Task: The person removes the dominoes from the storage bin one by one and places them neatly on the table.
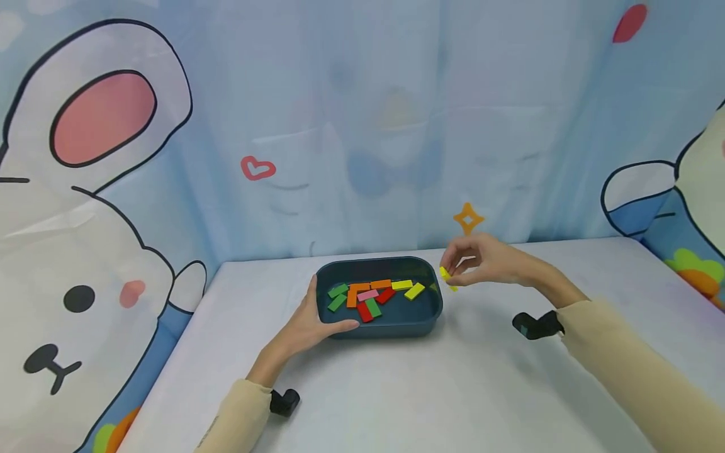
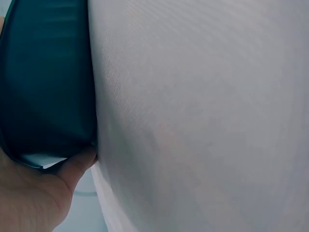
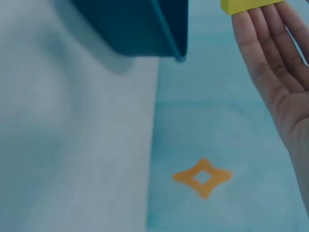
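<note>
A dark teal plastic tray (image 1: 404, 318) stands on the table with small flat blocks lying in it. My left hand (image 1: 308, 322) grips its left end, with the thumb along the front side; the left wrist view shows the thumb (image 2: 79, 166) against the tray's wall. Just past the tray's right rim, my right hand (image 1: 489, 259) pinches a yellow block (image 1: 445, 274) between fingertips and thumb, raised above the table. In the right wrist view that block (image 3: 246, 5) is cut off by the top edge, and the tray corner (image 3: 145, 34) is to its left.
Inside the tray lie green blocks (image 1: 337, 302), orange blocks (image 1: 381, 284), a pink block (image 1: 368, 294), red blocks (image 1: 365, 312) and yellow blocks (image 1: 415, 291). A white cloth covers the table (image 1: 408, 396). Behind it hangs a blue cartoon-print curtain (image 1: 317, 126).
</note>
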{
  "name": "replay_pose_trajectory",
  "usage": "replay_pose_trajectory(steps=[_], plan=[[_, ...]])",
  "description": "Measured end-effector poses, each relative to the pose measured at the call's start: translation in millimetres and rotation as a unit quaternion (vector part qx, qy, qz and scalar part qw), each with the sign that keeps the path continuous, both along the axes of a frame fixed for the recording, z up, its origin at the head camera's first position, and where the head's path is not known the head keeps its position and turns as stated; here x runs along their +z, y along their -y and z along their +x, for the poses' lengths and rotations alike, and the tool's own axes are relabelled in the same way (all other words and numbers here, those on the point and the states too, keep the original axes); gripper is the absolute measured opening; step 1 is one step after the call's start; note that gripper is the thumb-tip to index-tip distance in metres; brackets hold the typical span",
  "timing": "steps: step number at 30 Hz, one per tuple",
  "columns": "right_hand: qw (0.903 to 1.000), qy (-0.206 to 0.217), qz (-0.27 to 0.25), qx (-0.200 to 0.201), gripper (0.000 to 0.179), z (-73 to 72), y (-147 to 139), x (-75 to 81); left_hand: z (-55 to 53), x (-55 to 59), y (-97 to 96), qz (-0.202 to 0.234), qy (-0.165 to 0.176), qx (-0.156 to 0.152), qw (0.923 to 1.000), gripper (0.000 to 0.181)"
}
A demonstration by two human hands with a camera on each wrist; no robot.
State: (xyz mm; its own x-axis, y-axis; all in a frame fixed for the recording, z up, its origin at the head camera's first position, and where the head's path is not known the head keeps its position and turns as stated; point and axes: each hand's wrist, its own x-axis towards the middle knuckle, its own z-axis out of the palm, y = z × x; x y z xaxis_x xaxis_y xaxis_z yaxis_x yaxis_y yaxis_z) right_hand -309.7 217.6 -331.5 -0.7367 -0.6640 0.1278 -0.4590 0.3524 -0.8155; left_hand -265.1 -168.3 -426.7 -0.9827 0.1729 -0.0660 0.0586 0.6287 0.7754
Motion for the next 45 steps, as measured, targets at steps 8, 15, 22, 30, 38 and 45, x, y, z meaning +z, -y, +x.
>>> replay_pose_trajectory(steps=[8, 15, 22, 30, 38, 45], plan=[[0.9931, 0.045, -0.046, -0.098, 0.03, -1.8, -36.2, -36.5, 1.3, 0.8, 1.2, -0.005, -0.002, -0.004, 1.0, 0.141], [0.9916, 0.038, -0.049, -0.114, 0.029, -14.5, -44.6, -67.4, 0.7, -0.5, 0.3, 0.001, -0.005, -0.005, 1.0, 0.141], [0.9885, 0.05, -0.025, -0.141, 0.026, -24.6, -42.3, -85.3, 0.2, -1.9, 0.9, 0.005, -0.009, -0.004, 0.9999, 0.14], [0.9879, 0.072, -0.013, -0.136, 0.028, -27.1, -39.1, -99.2, -1.2, -1.7, 1.3, 0.002, -0.007, -0.003, 1.0, 0.142], [0.989, 0.057, -0.015, -0.135, 0.027, -30.0, -37.5, -106.1, -0.6, -1.6, -0.2, 0.005, -0.004, -0.002, 1.0, 0.142], [0.9897, 0.055, -0.024, -0.13, 0.029, -32.3, -37.3, -107.6, -2.5, -1.4, 0.3, 0.003, -0.005, 0.003, 1.0, 0.142]])
